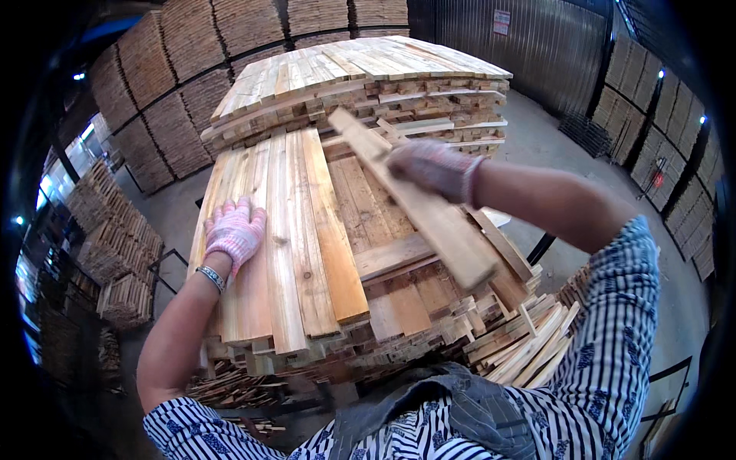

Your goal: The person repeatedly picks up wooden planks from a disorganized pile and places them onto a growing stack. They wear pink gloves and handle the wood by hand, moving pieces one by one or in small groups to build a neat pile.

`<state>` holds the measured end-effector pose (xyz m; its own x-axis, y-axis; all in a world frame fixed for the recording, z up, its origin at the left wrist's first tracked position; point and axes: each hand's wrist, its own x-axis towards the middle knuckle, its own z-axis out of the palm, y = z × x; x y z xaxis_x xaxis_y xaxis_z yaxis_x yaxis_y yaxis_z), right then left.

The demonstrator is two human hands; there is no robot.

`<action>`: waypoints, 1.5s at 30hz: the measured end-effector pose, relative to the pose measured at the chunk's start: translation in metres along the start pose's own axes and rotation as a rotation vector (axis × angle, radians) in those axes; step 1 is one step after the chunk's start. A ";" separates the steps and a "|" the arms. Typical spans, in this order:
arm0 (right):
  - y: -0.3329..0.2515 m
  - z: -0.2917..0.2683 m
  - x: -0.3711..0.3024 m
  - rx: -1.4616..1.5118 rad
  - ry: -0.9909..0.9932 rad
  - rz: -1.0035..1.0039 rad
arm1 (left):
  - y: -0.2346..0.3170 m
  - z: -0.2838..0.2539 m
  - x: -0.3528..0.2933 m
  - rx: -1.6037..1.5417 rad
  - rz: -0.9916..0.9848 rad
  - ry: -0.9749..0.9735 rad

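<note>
My left hand (235, 230), in a pink-and-white knit glove, lies with fingers stretched out on a row of pale wooden boards (282, 245) laid side by side on the stack. My right hand (437, 170), gloved too and smeared by motion, grips a loose wooden plank (452, 241) near its far half. That plank slants from far left to near right above the stack's right side. Beneath it, a lower layer of darker boards (360, 201) shows, with a crosswise strip (395, 256) over it. How my right fingertips sit around the plank is hidden.
A taller stack of boards (360, 61) adjoins the far end. Thin offcuts (529, 345) pile up at the near right. Bundled lumber (180, 77) lines the back and left, and more stacks (665, 138) stand right, beside a grey metal wall (521, 50).
</note>
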<state>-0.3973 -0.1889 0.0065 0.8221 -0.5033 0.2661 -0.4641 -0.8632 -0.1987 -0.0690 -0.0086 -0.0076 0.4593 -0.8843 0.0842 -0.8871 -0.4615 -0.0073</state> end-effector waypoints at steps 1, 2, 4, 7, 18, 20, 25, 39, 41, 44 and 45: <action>-0.020 0.026 0.001 -0.405 0.037 -0.083 | 0.002 -0.005 0.001 -0.002 0.007 0.011; -0.039 0.052 0.003 -0.809 0.057 -0.141 | 0.010 -0.004 0.005 -0.017 0.028 0.004; -0.077 0.060 0.028 -1.009 -0.201 -0.222 | 0.011 -0.013 -0.001 -0.007 0.019 -0.035; -0.060 0.045 0.040 -0.217 -0.265 -0.147 | 0.011 -0.010 0.002 -0.010 0.005 -0.036; 0.032 -0.018 -0.055 0.036 0.006 0.531 | 0.008 -0.003 0.012 -0.026 0.069 0.027; 0.039 -0.031 -0.037 0.014 -0.144 0.504 | 0.007 -0.003 0.009 -0.009 0.082 0.043; -0.018 -0.031 -0.013 0.110 -0.261 0.544 | 0.000 -0.004 0.000 -0.030 0.027 0.021; -0.015 0.037 0.045 0.450 0.016 0.414 | 0.003 0.001 0.011 -0.038 0.076 0.041; -0.037 0.042 0.061 0.123 -0.131 0.173 | -0.009 0.008 0.011 -0.043 0.054 0.078; -0.010 0.010 0.026 0.511 -0.183 0.194 | 0.009 -0.005 0.007 -0.098 0.093 0.024; 0.009 0.013 0.020 1.144 -0.254 0.057 | 0.012 -0.011 0.005 -0.107 0.098 -0.001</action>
<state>-0.3808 -0.2059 -0.0024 0.9120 -0.4059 0.0593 -0.0418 -0.2359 -0.9709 -0.0783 -0.0176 0.0041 0.3701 -0.9249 0.0868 -0.9275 -0.3627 0.0906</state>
